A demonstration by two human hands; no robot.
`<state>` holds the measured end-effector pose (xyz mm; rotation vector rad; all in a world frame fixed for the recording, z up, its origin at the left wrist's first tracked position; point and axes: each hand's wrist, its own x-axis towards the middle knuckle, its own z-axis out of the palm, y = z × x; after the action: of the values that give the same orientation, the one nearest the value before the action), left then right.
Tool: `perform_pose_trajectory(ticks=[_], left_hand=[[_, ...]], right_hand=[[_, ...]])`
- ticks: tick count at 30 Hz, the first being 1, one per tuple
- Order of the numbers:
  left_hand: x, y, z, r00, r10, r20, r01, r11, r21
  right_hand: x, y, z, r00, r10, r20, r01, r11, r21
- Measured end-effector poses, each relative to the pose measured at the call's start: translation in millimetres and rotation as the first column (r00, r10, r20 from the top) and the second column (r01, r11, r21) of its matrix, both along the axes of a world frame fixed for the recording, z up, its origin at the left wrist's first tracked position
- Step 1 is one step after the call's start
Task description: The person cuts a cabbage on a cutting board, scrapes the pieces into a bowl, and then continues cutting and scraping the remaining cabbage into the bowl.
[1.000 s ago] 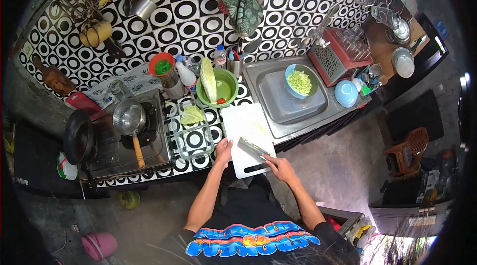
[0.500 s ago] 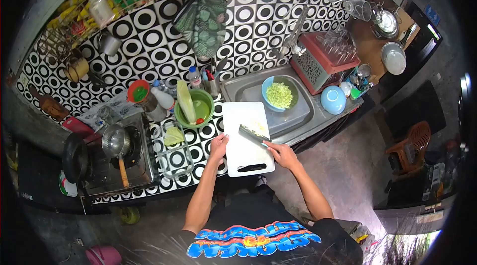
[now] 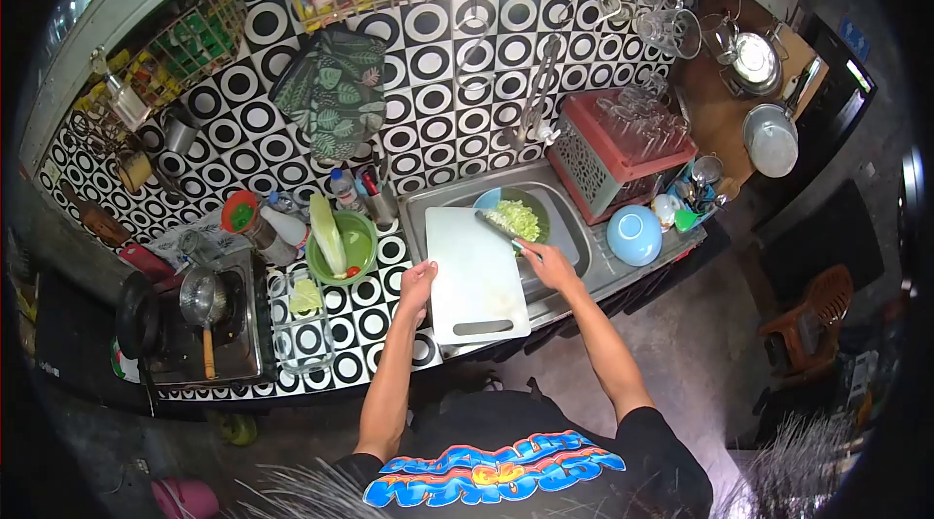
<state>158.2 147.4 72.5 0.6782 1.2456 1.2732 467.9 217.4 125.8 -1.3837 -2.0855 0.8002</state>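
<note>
My left hand (image 3: 418, 287) grips the left edge of a white cutting board (image 3: 475, 271), which reaches over the near left part of the sink. In my right hand (image 3: 551, 266) is a knife (image 3: 500, 229), its blade at the board's far right edge beside the bowl. Chopped pale green vegetable (image 3: 519, 218) fills a blue bowl (image 3: 487, 198) in the sink, partly hidden by the board and knife. Left of the board, a green basin (image 3: 362, 249) holds a long cabbage piece (image 3: 328, 235) and a small red tomato (image 3: 351, 272).
A glass dish (image 3: 304, 339) with a leaf piece stands on the tiled counter. Farther left is a stove (image 3: 238, 344) with a pan (image 3: 203, 300). An upturned blue bowl (image 3: 634, 235) sits right of the sink (image 3: 574, 271), near a red rack (image 3: 623, 154) with glasses.
The board has moved toward the sink bowl and now covers part of it. The knife has shifted from mid-board to the bowl's side. The chopped bits at the board's far end are gone. The view has shifted.
</note>
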Motion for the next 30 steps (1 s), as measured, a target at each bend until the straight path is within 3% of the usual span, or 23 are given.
perform_pose_trajectory(ticks=[6, 9, 13, 16, 20, 21, 25, 28, 30], left_hand=[[16.7, 12.0, -7.5, 0.996, 0.074, -0.058, -0.076, 0.996, -0.043], [16.7, 13.6, -4.6, 0.994, 0.063, -0.085, -0.066, 0.997, -0.036], [14.9, 16.2, -2.3, 0.997, 0.053, -0.054, -0.056, 0.996, -0.069], [16.7, 17.3, 2.6, 0.996, 0.062, -0.057, -0.064, 0.997, -0.034], [17.9, 11.1, 2.0, 0.999, 0.046, -0.028, -0.046, 0.999, -0.015], [18.2, 10.5, -1.0, 0.999, 0.041, -0.013, -0.041, 0.999, -0.009], [23.6, 2.4, 3.2, 0.999, 0.026, -0.036, -0.027, 0.999, -0.028], [25.3, 4.6, -8.1, 0.995, 0.079, -0.068, -0.081, 0.997, -0.019], [25.6, 6.7, -16.9, 0.992, 0.119, -0.047, -0.119, 0.993, -0.014]], right_hand=[[10.6, 23.2, -8.1, 0.987, -0.163, -0.014, 0.162, 0.987, -0.010], [7.4, 0.9, 7.3, 0.987, -0.109, -0.121, 0.116, 0.992, 0.049], [0.8, -38.3, 25.5, 0.992, 0.075, -0.098, -0.073, 0.997, 0.018], [-6.6, -57.3, 43.4, 0.990, 0.123, 0.067, -0.114, 0.984, -0.136], [-2.1, -32.9, 10.8, 0.987, 0.075, -0.143, -0.071, 0.997, 0.035], [-0.7, -23.8, 14.8, 0.998, -0.008, -0.061, 0.004, 0.998, -0.061], [8.0, 3.4, 14.2, 0.990, -0.142, 0.021, 0.143, 0.985, -0.096], [3.8, -12.8, 21.7, 0.989, -0.135, -0.057, 0.134, 0.991, -0.016], [2.8, -35.8, 42.5, 1.000, -0.011, -0.028, 0.010, 1.000, -0.025]])
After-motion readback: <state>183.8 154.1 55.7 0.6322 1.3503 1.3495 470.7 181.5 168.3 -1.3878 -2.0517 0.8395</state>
